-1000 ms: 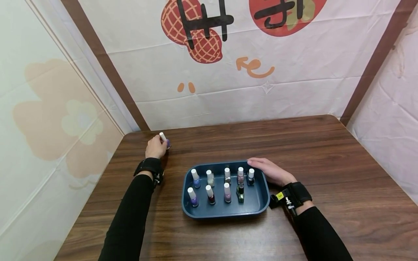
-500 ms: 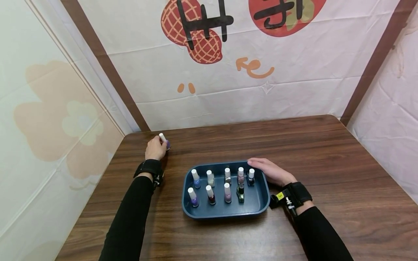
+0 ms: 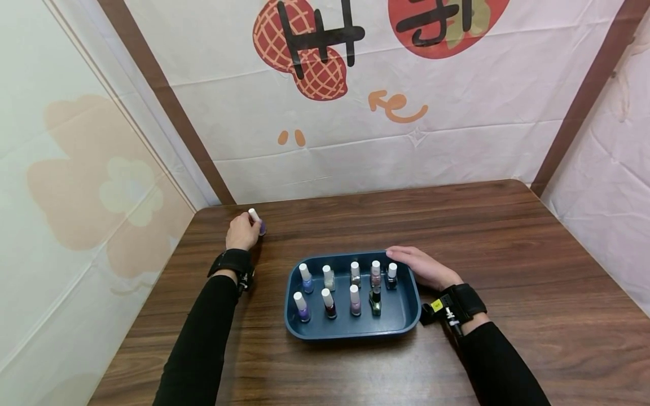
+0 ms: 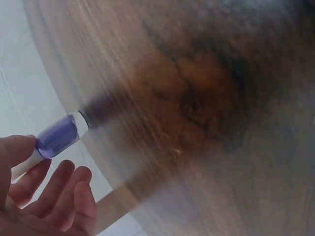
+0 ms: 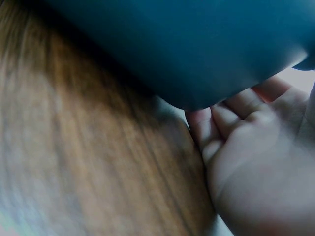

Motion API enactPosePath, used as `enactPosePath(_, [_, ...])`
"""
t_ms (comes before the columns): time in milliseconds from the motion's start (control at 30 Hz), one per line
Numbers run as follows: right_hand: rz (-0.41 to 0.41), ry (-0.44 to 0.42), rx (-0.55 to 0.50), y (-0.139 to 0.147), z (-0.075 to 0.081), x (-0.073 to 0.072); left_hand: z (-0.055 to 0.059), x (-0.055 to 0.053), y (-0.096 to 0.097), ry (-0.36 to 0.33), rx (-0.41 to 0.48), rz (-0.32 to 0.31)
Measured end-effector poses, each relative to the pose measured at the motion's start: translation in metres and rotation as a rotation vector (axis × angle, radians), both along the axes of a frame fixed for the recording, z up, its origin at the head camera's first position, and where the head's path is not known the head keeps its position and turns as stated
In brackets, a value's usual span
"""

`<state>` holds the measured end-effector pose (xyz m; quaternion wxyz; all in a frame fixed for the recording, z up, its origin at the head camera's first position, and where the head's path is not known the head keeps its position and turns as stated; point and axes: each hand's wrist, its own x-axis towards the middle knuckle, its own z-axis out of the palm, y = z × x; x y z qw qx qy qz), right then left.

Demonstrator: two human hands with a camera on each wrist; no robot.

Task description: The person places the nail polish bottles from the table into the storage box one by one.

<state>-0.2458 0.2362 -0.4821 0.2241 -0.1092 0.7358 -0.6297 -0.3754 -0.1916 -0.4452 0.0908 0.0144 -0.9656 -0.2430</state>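
At the table's far left, my left hand (image 3: pixel 242 232) pinches a nail polish bottle (image 3: pixel 262 227) by its white cap, between thumb and fingers. In the left wrist view the purple bottle (image 4: pixel 60 136) tilts with its base toward the tabletop; whether it touches is hard to tell. A blue tray (image 3: pixel 350 334) stands mid-table, holding several upright nail polish bottles in two rows, among them a purple one (image 3: pixel 302 307), a dark red one (image 3: pixel 329 304) and a green one with black cap (image 3: pixel 375 301). My right hand (image 3: pixel 424 267) rests against the tray's far right corner, fingers along its outer wall.
The wooden table (image 3: pixel 508 254) reaches back to a printed white cloth (image 3: pixel 355 152). Another cloth wall (image 3: pixel 91 225) stands along the left side. Inside the tray, bare floor shows at its right end and along its front.
Almost nothing differs. The head view has shifted very slightly; my left hand still holds the purple bottle in the same place, and my right hand stays at the tray corner.
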Motion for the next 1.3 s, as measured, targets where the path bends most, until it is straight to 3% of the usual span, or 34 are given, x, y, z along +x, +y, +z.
enactPosePath(867, [0.019,0.004,-0.009,0.000,-0.001,0.001,0.010,0.007,0.002,0.016,-0.016,-0.029])
enactPosePath(1300, [0.023,0.019,-0.013,-0.001,0.001,0.002,0.012,0.009,0.005,-0.014,-0.031,-0.045])
